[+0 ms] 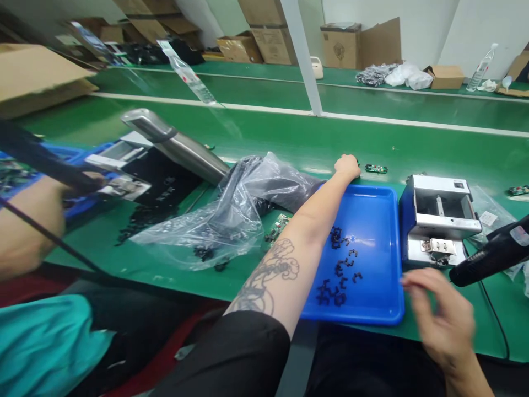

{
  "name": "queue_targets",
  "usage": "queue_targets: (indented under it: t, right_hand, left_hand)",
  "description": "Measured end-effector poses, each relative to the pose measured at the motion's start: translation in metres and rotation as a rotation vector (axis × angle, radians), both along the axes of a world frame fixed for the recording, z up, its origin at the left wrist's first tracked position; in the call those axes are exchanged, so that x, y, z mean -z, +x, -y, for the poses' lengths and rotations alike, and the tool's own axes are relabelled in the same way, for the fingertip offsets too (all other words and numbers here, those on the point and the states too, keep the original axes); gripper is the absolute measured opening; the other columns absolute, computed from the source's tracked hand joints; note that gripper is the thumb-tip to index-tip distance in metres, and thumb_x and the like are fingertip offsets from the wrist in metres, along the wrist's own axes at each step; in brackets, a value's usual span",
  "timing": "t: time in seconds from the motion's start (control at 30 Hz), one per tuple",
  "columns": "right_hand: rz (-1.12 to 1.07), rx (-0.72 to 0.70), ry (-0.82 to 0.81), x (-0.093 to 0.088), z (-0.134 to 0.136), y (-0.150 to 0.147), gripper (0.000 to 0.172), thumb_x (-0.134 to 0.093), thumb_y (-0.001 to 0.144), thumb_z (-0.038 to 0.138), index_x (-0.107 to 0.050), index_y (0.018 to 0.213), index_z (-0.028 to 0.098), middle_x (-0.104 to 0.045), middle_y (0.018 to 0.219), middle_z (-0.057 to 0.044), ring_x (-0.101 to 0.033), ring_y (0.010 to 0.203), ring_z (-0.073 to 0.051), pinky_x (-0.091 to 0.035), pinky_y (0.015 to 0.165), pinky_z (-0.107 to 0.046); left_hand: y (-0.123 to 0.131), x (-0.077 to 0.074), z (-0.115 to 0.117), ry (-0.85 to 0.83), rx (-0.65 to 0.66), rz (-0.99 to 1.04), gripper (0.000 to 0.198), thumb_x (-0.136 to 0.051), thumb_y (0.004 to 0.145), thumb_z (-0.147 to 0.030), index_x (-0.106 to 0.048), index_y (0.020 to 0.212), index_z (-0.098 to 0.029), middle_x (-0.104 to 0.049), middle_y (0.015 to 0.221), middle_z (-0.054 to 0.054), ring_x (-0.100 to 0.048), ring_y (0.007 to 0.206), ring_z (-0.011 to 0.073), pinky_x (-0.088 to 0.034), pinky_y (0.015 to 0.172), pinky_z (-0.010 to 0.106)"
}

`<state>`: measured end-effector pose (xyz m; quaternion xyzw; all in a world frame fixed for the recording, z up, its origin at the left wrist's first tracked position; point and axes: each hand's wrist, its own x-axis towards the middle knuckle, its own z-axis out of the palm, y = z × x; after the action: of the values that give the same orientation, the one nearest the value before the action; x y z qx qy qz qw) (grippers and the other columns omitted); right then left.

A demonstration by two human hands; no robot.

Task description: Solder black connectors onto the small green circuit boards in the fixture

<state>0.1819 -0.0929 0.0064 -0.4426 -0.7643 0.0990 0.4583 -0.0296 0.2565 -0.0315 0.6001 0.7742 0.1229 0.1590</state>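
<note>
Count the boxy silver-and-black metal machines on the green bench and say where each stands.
2: the right machine stands just right of the shallow blue plastic tray; the left machine is at left, partly hidden behind the cylindrical steel flask.

A slim green circuit board lies flat on the bench, beyond the blue tray.

From the blue tray, passage lies open over the green bench at one o'clock, while the silver machine blocks three, the right hand four, the left forearm nine and the plastic bag ten.
</note>
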Motion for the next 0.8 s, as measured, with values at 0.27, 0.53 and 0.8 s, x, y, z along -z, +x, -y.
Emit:
queue_targets:
  t: [0.27,0.53,0.8]
  right_hand:
    - [0.613,-0.113,-0.474,0.034,-0.024,-0.065,0.021,-0.073,0.091,0.031,-0.069,0.108,0.019,-0.072,0.104,-0.012,-0.073,0.095,-0.026,-0.062,0.064,-0.032]
    - [0.765,-0.196,-0.757,0.027,-0.038,-0.081,0.035,-0.064,0.099,0.039,-0.064,0.124,0.015,-0.068,0.119,-0.008,-0.069,0.102,-0.019,-0.062,0.088,-0.039]
    - [0.302,-0.361,-0.705,0.013,-0.038,-0.044,0.028,-0.054,0.097,0.012,-0.074,0.115,0.019,-0.078,0.104,-0.009,-0.076,0.095,-0.019,-0.061,0.092,-0.034]
  left_hand:
    - [0.000,-0.029,0.039,0.240,-0.021,0.448,0.034,-0.063,0.093,-0.016,-0.063,0.127,-0.016,-0.065,0.134,0.013,-0.061,0.129,0.0265,-0.048,0.113,0.039]
    - [0.003,-0.031,0.136,0.139,0.094,1.078,0.022,-0.072,0.087,-0.015,-0.055,0.102,-0.017,-0.069,0.093,0.002,-0.072,0.082,0.0116,-0.063,0.081,0.030]
    - [0.016,-0.033,0.200,-0.092,0.321,1.305,0.032,-0.087,0.081,-0.030,-0.068,0.101,-0.012,-0.072,0.092,0.005,-0.070,0.083,0.0132,-0.062,0.081,0.030]
